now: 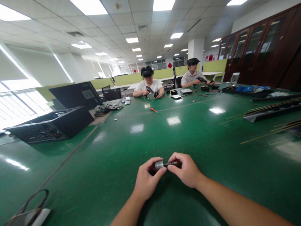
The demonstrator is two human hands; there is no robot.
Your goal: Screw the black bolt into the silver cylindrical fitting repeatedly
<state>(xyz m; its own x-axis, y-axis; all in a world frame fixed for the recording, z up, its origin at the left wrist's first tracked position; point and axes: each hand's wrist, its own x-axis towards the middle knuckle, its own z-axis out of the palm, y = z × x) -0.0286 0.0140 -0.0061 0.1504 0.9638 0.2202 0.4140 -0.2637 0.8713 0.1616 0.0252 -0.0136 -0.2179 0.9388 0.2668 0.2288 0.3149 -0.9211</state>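
Note:
A small silvery metal cylinder with a thin, dark, ridged shaft point(159, 165) is held level just above the green table point(131, 147). My left hand point(146, 180) is closed round the cylinder's body, thumb in front and fingers behind. On the other side, my right hand point(187, 171) pinches close round the ridged shaft, its thumb and forefinger near the shaft's tip. The part's left end is partly hidden by my left fingers. I cannot tell exactly what kind of part it is.
An opened black metal case point(77, 124) stands on the left. An orange-handled screwdriver point(154, 110) lies farther back. Two people sit across the table, each holding a power drill point(150, 89). Thin rods point(270, 135) stick out at right. A strap point(35, 199) lies front left.

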